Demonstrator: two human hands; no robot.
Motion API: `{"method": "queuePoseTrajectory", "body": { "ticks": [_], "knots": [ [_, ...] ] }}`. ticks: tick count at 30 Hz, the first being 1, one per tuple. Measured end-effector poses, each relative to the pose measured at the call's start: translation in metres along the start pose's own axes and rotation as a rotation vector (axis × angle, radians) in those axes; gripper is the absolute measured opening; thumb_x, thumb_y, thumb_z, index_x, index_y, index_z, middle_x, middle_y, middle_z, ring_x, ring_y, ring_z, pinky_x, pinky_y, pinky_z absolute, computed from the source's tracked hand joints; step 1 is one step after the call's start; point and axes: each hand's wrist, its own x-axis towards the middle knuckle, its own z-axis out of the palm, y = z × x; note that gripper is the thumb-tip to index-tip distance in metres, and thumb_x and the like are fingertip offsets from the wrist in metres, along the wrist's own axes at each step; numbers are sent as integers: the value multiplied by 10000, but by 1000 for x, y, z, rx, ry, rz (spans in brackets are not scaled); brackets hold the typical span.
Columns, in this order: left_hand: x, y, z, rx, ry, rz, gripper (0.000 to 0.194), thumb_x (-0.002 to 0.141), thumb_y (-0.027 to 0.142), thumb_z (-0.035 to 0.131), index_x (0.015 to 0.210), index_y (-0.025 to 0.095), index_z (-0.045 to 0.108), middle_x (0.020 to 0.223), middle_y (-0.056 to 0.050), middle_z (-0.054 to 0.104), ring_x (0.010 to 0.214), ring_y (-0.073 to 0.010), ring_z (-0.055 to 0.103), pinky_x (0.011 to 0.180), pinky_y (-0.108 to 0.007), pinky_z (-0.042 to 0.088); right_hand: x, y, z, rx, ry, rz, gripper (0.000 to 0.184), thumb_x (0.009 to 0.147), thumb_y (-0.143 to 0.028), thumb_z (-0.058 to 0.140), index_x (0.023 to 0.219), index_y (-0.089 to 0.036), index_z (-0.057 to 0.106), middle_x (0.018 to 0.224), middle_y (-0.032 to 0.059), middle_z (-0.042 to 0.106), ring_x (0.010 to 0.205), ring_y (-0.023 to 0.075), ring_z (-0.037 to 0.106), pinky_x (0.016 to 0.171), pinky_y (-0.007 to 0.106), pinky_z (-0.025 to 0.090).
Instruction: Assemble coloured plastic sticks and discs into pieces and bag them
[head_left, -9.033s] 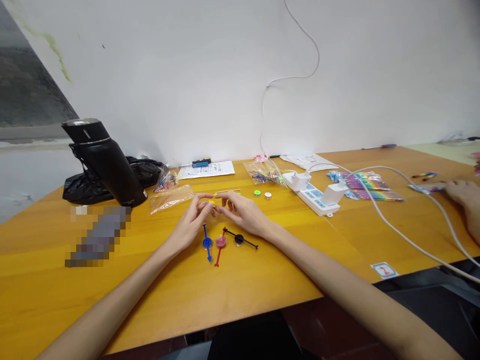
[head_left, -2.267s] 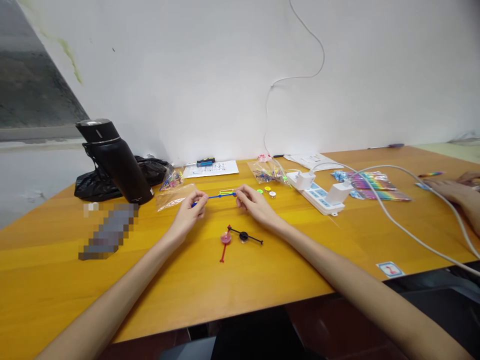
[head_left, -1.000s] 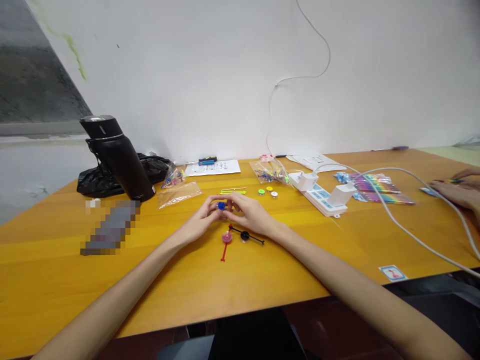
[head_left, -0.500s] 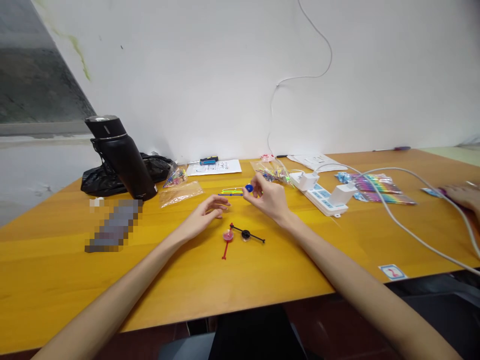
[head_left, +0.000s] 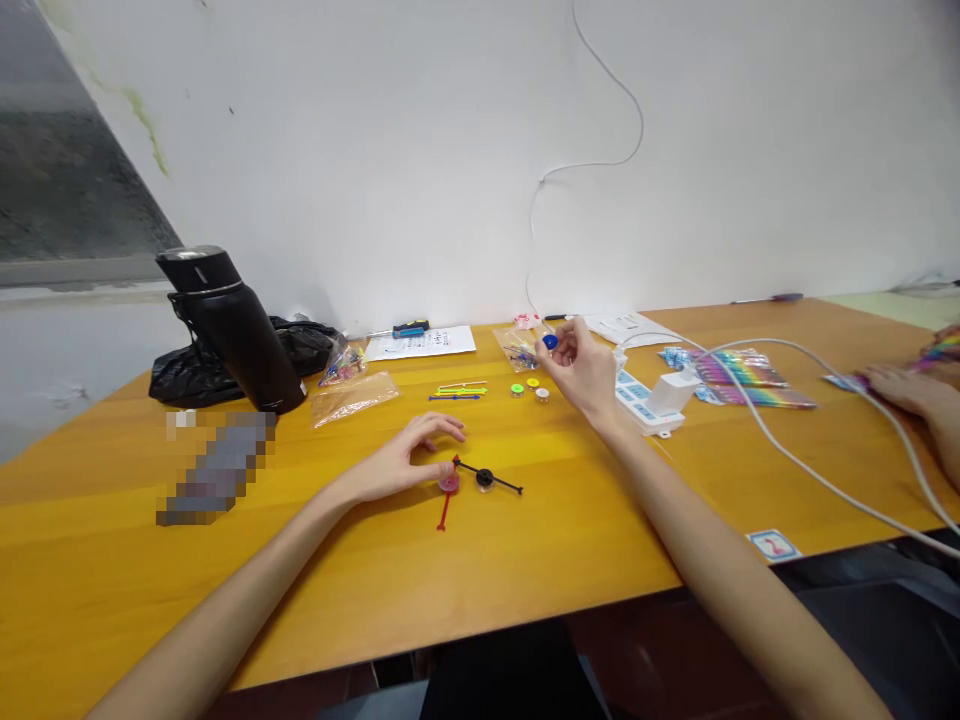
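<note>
My right hand (head_left: 581, 372) is raised over the table, its thumb and fingertips pinching a small blue round disc (head_left: 550, 342). Spread fingers show on my left hand (head_left: 409, 458), which holds nothing; its thumb tip lies at the round base of a red arrow spinner (head_left: 448, 486), and whether it touches cannot be made out. A black arrow spinner (head_left: 485, 478) lies beside the red one. Farther back are loose plastic arrows, a blue one (head_left: 454, 398) in front of yellow (head_left: 469, 391) and pale ones. Green (head_left: 517, 390), yellow (head_left: 532, 383) and white (head_left: 542, 396) discs sit nearby.
At left stand a black bottle (head_left: 236, 335) and a blurred-out dark object (head_left: 221, 465). A clear bag (head_left: 356, 397) and a screwdriver (head_left: 409, 329) lie behind. To the right are a power strip (head_left: 649, 411), white cables (head_left: 787, 440), rainbow-coloured sticks (head_left: 757, 378) and another person's hand (head_left: 904, 388).
My right hand has moved right and up with the blue disc, uncovering the green, yellow and white discs. My left hand has moved nearer to the red spinner.
</note>
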Motion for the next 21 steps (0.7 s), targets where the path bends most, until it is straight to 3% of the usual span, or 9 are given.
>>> {"method": "queuePoseTrajectory", "body": {
  "ticks": [2,6,8,14,18,21],
  "knots": [
    [-1,3,0,53,-49,-5,342,867,427,684,1179,293,642,1444,-70,487,1371,-259,424,1146,-459,335,1,2,-2,-34,-138,-2,257,884,-415,586,1035,-212,540,695,-21,637,613,144,581,598,242,367],
    [-3,6,1,92,-83,-17,323,856,454,696,1135,293,660,1434,-58,487,1384,-252,407,1189,-466,281,-3,5,0,-204,-628,-60,227,820,-385,628,972,-217,614,761,15,694,663,172,611,599,255,346],
    [-3,6,0,90,-88,-22,309,859,460,693,1117,291,666,1426,-53,496,1376,-243,418,1186,-452,289,-7,6,2,-297,-752,-57,222,808,-396,622,941,-219,642,794,34,713,664,183,619,589,263,335],
    [-1,2,-3,68,-75,-18,260,861,452,696,1049,271,688,1368,-56,545,1322,-242,470,1161,-448,312,-14,9,6,-495,-787,33,249,806,-391,597,947,-206,688,883,90,742,770,248,675,588,282,340],
    [1,-5,-1,30,-48,2,199,899,418,651,1010,259,695,1295,-65,583,1277,-239,502,1134,-447,330,-16,12,6,-486,-824,42,246,828,-367,591,970,-191,689,876,108,739,763,247,681,586,281,349],
    [1,-7,0,20,-34,10,187,907,414,639,990,255,693,1265,-68,589,1253,-239,514,1122,-453,337,-16,10,6,-451,-777,29,282,834,-392,620,1024,-188,667,873,110,732,750,246,672,588,276,347]
  ]
}}
